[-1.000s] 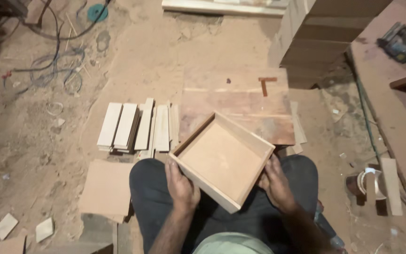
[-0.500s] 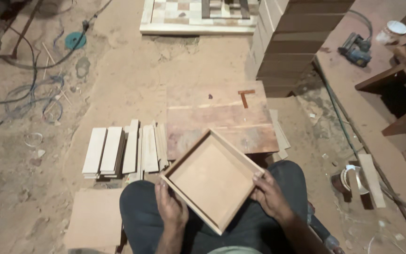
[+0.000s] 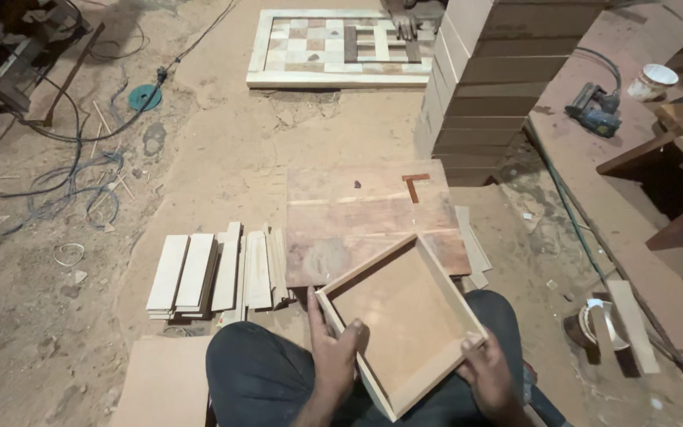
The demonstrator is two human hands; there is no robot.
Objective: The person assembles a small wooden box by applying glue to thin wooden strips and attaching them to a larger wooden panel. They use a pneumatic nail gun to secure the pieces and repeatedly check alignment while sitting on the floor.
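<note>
A shallow square wooden tray (image 3: pixel 401 319) with a raised pale rim rests tilted on my lap. My left hand (image 3: pixel 332 348) grips its near-left rim, thumb hooked inside the frame. My right hand (image 3: pixel 487 370) holds the near-right corner from outside. The tray's far corner overlaps a flat reddish wooden board (image 3: pixel 365 218) lying on the dusty floor in front of my knees.
A row of pale wood slats (image 3: pixel 215 272) lies left of the board. A checkered panel (image 3: pixel 340 47) with another person's hand on it lies far ahead. Stacked boards (image 3: pixel 507 71), a power sander (image 3: pixel 594 107), a cup (image 3: pixel 653 81), cables (image 3: pixel 73 190) and a flat sheet (image 3: pixel 166 381) surround me.
The view has tilted upward, showing more floor ahead. The tray has slid lower and to the right on my lap; both hands stay on its rim.
</note>
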